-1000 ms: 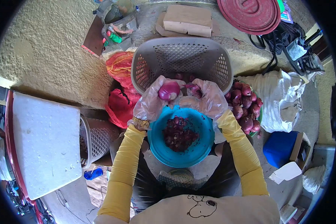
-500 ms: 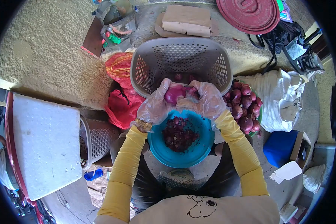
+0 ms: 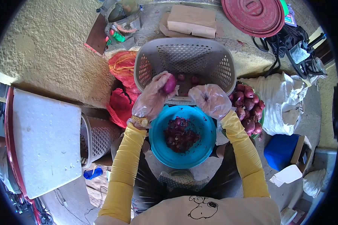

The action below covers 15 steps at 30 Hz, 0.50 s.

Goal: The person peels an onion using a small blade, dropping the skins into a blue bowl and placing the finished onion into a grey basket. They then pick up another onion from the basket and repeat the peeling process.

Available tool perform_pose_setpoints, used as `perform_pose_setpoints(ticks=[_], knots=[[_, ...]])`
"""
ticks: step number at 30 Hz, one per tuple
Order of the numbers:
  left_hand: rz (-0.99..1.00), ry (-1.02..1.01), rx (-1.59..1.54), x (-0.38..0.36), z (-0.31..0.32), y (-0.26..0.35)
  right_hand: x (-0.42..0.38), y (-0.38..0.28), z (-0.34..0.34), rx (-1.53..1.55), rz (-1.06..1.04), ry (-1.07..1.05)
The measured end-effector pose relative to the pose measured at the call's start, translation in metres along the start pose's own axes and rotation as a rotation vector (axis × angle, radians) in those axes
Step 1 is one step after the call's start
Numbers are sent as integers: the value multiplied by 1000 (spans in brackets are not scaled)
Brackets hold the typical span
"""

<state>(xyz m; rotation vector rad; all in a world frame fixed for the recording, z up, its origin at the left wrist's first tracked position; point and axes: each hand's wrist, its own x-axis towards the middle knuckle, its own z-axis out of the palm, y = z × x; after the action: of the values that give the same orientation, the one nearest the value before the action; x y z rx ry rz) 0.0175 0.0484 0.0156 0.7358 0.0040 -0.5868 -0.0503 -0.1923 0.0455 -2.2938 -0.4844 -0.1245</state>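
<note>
In the head view, my left hand (image 3: 152,96), in a clear plastic glove, is closed around a smooth red onion (image 3: 170,84) at the near edge of the grey perforated basket (image 3: 184,44). My gloved right hand (image 3: 211,100) is apart from it, over the basket's near right rim, with its fingers curled in. What it holds, if anything, is hidden. Red onions (image 3: 195,79) lie on the basket floor. Below my hands stands a blue basin (image 3: 157,152) with dark onion skins and scraps (image 3: 181,135) in it. Unpeeled red onions (image 3: 249,103) are heaped at the right.
A white woven sack (image 3: 285,97) stands beyond the onion heap, with a blue container (image 3: 281,150) nearer. Left are a red mesh sack (image 3: 120,105), a second perforated basket (image 3: 101,137) and a white foam board (image 3: 47,146). A dark red lid (image 3: 253,17) lies at the back.
My hands, together at the onion half a second ago, have parted. The left has moved left and up with the onion over the basket. The right has drawn slightly right.
</note>
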Motion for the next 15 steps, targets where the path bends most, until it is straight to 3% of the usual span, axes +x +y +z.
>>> perform_pose_setpoints(ticks=[1,5,7,10,15], knots=[[-19,-5,14,0,-2,0,0,1,0,-44,53,-88],[-70,7,57,-2,2,-2,-1,-11,-2,-66,40,-65],[-60,5,40,-3,2,-7,5,-15,-7,-164,83,-333],[-58,10,-35,-2,-1,-9,3,-9,3,-224,-32,-226],[-118,20,-121,4,-2,-8,1,-7,1,-234,20,-187]])
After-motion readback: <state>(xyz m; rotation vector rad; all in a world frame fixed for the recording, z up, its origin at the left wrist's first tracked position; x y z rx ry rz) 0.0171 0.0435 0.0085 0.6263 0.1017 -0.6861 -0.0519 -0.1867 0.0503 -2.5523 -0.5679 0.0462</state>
